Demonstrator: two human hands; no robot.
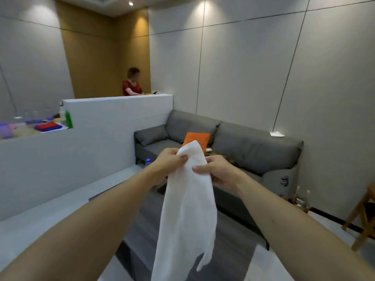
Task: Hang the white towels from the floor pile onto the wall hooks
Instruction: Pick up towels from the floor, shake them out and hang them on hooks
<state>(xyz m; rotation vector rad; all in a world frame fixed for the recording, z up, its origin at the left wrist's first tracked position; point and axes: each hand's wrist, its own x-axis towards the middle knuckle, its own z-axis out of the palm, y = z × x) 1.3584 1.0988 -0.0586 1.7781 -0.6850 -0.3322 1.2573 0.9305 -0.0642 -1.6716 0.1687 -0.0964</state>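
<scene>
A white towel (186, 209) hangs lengthwise in front of me, its top end raised to chest height. My left hand (169, 164) pinches the towel's upper left edge between thumb and fingers. Just below and to the right, my right hand (218, 171) grips the towel with the thumb on its front. The lower end dangles free toward the floor. No wall hooks and no floor pile show in this view.
A grey sofa (253, 151) with an orange cushion (196, 138) stands straight ahead against the wall. A white partition wall (101, 138) runs on the left, with a person in red behind it. A water bottle (147, 162) stands on the floor; a wooden chair (363, 218) sits at right.
</scene>
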